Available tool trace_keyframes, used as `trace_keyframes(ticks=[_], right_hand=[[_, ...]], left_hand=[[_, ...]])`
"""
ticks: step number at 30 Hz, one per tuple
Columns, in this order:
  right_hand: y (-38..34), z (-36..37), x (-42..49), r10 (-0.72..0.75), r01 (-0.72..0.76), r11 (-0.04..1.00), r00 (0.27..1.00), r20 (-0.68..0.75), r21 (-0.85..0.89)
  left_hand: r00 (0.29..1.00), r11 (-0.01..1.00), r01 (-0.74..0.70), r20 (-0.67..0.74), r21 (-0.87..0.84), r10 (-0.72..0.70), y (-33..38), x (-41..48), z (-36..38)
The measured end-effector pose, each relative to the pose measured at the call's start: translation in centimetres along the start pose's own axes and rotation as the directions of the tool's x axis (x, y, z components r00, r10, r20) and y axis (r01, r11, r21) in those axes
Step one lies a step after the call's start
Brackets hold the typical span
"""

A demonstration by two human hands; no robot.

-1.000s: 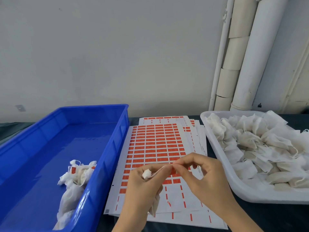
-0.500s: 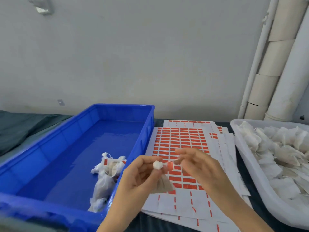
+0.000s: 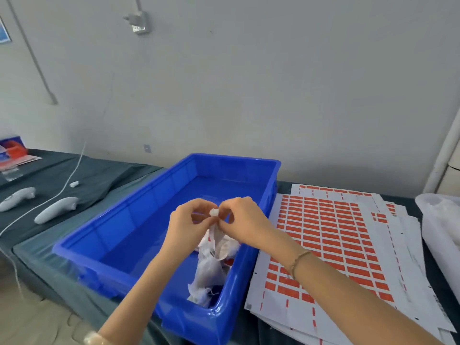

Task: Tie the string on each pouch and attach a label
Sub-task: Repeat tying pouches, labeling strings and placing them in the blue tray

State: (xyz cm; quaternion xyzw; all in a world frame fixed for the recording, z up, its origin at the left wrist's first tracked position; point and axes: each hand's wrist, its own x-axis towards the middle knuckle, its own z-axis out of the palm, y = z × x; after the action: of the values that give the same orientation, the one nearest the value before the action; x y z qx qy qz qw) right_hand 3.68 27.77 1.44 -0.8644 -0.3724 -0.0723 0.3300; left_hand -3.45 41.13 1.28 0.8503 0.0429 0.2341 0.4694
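**Hands:** two, centre of frame, held over the bin. The left hand [image 3: 188,226] and right hand [image 3: 245,220] meet at one pouch [image 3: 214,212]. The fingers [image 3: 199,207] of both curl in and pinch its gathered white neck, and the body hangs below. The string is too fine to make out.
**Blue bin** [image 3: 149,202]: one, centre-left on the tabletop [image 3: 99,175]. It holds a heap of pouches [image 3: 210,270] in its lower right corner; their number cannot be told.
**Label sheets** [image 3: 336,232]: an overlapping stack just right of the bin. The top sheet has a grid of red labels with gaps in the lower rows.
**White tray** [image 3: 438,220]: one, right edge, blurred.
**White handheld devices** [image 3: 56,210]: two, left of frame.
**Cable** [image 3: 62,190]: one, lying between them.
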Motion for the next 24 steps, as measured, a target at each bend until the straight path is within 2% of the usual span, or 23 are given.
trace_keyframes(ticks=[5,12,13,15,18,20,24], right_hand=[[1.1,2.7,2.0,0.056,-0.036,0.971,0.996,0.077,-0.238],[1.2,3.8,2.5,0.128,-0.076,0.927,0.985,0.118,-0.367],[1.1,3.8,2.1,0.126,-0.084,0.937,0.986,0.106,-0.34],[1.0,3.4,0.5,0.094,-0.088,0.981,0.995,0.024,-0.171],[1.2,1.8,-4.3,0.08,-0.051,0.989,0.975,-0.208,0.141],[2.2,0.2,-8.1,0.133,-0.068,0.974,0.944,-0.302,0.217],[6.3,-3.5,-16.3,0.425,-0.388,0.905,0.853,-0.304,0.176]], left_hand=[[0.996,0.978,0.068,0.035,0.199,-0.076,-3.3,2.0,1.5],[0.989,0.959,0.104,0.073,0.264,-0.128,-4.5,2.5,2.5],[0.987,0.959,0.109,0.085,0.263,-0.136,-4.1,2.3,2.5],[0.991,0.958,0.091,0.074,0.272,-0.115,-3.0,1.5,2.3],[1.0,0.956,-0.025,-0.006,0.293,0.029,-0.1,-0.7,2.7],[0.991,0.967,-0.124,-0.029,0.222,0.134,2.7,-2.6,3.3],[0.964,0.967,-0.256,0.074,0.007,0.255,7.7,-7.2,6.7]])
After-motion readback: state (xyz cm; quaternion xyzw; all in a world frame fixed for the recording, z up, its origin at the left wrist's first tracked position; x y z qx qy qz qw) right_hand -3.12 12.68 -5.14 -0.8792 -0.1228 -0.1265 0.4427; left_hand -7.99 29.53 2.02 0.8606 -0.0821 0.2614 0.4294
